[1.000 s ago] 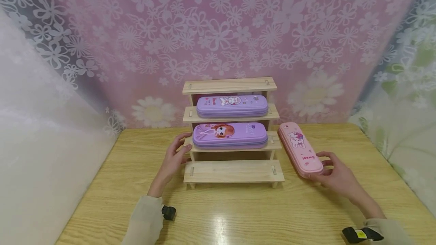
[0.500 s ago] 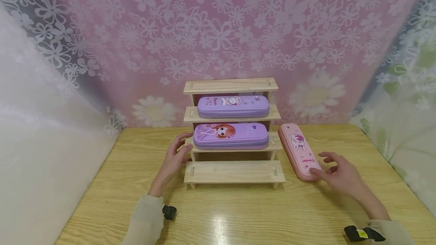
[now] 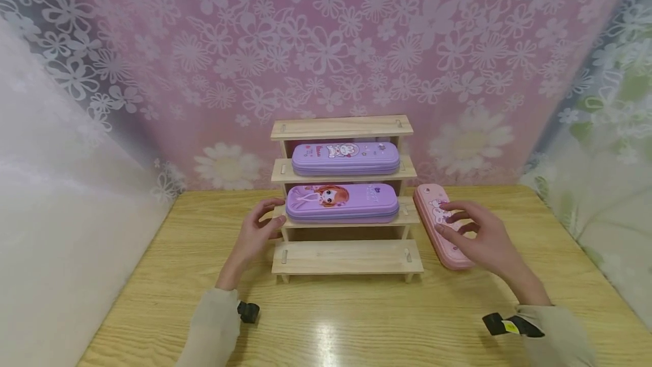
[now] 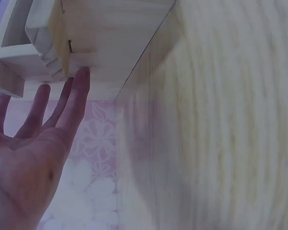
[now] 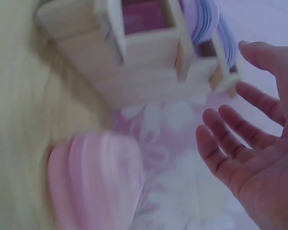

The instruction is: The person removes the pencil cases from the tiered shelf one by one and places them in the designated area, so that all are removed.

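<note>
In the head view my left hand (image 3: 258, 229) touches the left end of a stepped wooden shelf (image 3: 347, 258), its thumb by the second step from the bottom. Its fingers stretch along the shelf's side in the left wrist view. A purple pencil case (image 3: 342, 203) with a red-haired cartoon girl lies on that step. One step higher sits a lilac pencil case (image 3: 346, 158) with a rabbit print. My right hand (image 3: 481, 238) is over a pink pencil case (image 3: 448, 251) on the table, partly hiding it. The right wrist view shows this hand apart from the case, nothing in its spread fingers.
The top (image 3: 341, 127) of the shelf and its lowest step hold nothing. A pale wood table (image 3: 326, 321) runs beneath everything. Flower-patterned pink cloth (image 3: 326, 44) hangs close behind the shelf, with pale cloth at both sides.
My right hand has let go of the pink pencil case's near end and moved up and left over it. The left hand stays at the shelf's left side.
</note>
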Action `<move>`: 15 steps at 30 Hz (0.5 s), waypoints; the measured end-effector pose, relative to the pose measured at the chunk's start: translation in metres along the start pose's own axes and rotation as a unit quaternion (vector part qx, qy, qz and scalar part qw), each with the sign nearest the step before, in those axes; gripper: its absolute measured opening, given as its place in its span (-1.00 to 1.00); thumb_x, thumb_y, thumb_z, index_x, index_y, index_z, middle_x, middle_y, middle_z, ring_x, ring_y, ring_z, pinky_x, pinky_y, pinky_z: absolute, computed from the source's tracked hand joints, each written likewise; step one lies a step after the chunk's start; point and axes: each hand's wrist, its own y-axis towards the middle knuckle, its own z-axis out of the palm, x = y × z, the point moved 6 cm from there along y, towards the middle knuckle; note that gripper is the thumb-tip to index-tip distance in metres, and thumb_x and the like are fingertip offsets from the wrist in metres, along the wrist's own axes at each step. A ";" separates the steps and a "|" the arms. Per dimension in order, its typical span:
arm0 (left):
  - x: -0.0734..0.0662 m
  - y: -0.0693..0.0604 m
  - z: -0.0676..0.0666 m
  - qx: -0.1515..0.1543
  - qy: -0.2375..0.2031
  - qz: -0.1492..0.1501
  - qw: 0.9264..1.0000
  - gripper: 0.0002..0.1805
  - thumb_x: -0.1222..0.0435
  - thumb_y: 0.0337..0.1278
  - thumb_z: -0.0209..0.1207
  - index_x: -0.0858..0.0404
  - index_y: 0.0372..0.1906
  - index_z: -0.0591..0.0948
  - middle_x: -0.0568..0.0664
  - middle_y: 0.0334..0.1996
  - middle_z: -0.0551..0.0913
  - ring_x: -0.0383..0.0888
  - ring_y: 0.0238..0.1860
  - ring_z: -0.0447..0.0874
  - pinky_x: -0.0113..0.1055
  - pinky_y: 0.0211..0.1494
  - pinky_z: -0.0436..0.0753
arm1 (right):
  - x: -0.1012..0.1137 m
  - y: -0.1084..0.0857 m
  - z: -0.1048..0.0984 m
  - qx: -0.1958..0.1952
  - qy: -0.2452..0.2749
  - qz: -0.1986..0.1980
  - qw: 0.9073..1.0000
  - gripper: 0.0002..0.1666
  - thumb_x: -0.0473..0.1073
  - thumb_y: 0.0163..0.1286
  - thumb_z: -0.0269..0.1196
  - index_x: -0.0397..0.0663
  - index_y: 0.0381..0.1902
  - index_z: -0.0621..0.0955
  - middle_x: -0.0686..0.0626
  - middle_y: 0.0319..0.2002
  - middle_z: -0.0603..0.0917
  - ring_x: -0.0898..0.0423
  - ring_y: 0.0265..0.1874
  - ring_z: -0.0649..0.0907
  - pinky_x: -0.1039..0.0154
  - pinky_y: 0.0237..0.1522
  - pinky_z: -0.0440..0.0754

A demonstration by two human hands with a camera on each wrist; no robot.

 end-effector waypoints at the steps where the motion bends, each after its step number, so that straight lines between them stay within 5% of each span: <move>1: 0.000 0.001 -0.001 0.002 -0.002 0.000 1.000 -0.58 0.25 0.44 0.22 0.13 0.33 0.51 0.16 0.41 0.39 0.20 0.23 0.59 0.25 0.06 0.71 | 0.006 0.004 0.004 -0.005 0.010 -0.016 1.000 -0.48 -0.35 0.21 0.49 -0.04 0.14 0.66 0.41 -0.02 0.58 0.40 -0.17 0.64 0.53 -0.24 0.64; 8: -0.003 0.003 0.000 0.009 -0.002 -0.001 1.000 -0.57 0.32 0.43 0.20 0.24 0.32 0.48 0.26 0.37 0.41 0.03 0.08 0.67 0.20 0.00 0.74 | 0.036 0.028 0.028 -0.015 0.057 -0.102 0.993 -0.45 -0.47 0.09 0.51 -0.15 0.08 0.67 -0.03 0.00 0.69 0.40 -0.03 0.62 0.51 -0.14 0.66; 11: -0.005 0.003 0.001 0.009 -0.003 0.003 1.000 -0.58 0.35 0.43 0.18 0.26 0.31 0.47 0.26 0.35 0.42 -0.06 -0.03 0.68 0.24 -0.01 0.73 | 0.042 0.034 0.041 -0.006 0.079 -0.086 0.993 -0.45 -0.41 0.14 0.51 -0.17 0.12 0.65 -0.15 0.09 0.65 0.30 0.07 0.58 0.51 0.00 0.60; 15: -0.006 0.004 0.002 0.006 0.001 0.007 1.000 -0.60 0.35 0.43 0.18 0.24 0.29 0.48 0.25 0.33 0.43 -0.10 -0.08 0.68 0.24 -0.04 0.74 | 0.042 0.038 0.058 0.021 0.127 -0.025 0.991 -0.42 -0.30 0.24 0.50 -0.04 0.21 0.61 -0.06 0.22 0.58 0.16 0.19 0.52 0.46 0.19 0.53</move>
